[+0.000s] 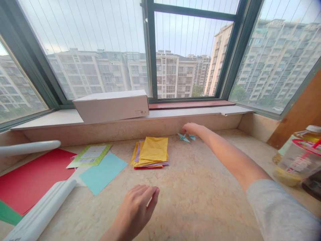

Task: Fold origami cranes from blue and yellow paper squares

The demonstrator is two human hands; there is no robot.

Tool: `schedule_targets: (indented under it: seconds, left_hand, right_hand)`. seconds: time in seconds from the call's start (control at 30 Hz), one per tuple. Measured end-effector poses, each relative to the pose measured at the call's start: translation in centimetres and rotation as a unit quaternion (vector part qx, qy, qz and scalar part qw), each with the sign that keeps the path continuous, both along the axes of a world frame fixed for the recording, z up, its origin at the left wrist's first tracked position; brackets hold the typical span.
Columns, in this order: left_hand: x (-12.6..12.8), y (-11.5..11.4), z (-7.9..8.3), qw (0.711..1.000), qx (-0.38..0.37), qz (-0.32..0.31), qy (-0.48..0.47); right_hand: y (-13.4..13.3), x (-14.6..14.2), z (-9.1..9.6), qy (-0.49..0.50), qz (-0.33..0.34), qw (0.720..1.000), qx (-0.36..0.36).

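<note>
In the head view, the right hand reaches far across the table of mottled beige stone. A small teal paper crane lies just on the near side of its fingers, touching or nearly so; whether they pinch it I cannot tell. The crane is thin and sharp-creased, its wings spread left to right. The left hand lies well apart, palm down, fingers flat together, holding nothing. Left of the right fingers sits a fanned stack of paper squares, yellow on top.
</note>
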State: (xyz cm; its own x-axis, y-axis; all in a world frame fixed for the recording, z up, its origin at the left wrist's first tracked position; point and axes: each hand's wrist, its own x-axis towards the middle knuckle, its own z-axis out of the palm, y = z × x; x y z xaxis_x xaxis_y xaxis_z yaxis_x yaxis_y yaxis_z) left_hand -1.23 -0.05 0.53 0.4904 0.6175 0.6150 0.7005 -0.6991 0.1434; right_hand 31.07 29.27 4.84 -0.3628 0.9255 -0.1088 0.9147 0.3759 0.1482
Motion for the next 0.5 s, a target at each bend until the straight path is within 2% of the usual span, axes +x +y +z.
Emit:
schedule_targets:
  seconds: [0.27,0.5]
  left_hand:
    - [0.0,0.1,-0.2,1.0,0.005,0.003,0.007]
    - [0.0,0.1,-0.2,1.0,0.007,-0.002,0.008]
  right_hand:
    - [-0.7,-0.1,0.2,-0.009,0.012,1.0,0.007]
    - [-1.7,0.8,1.7,-0.02,0.014,0.998,0.06]
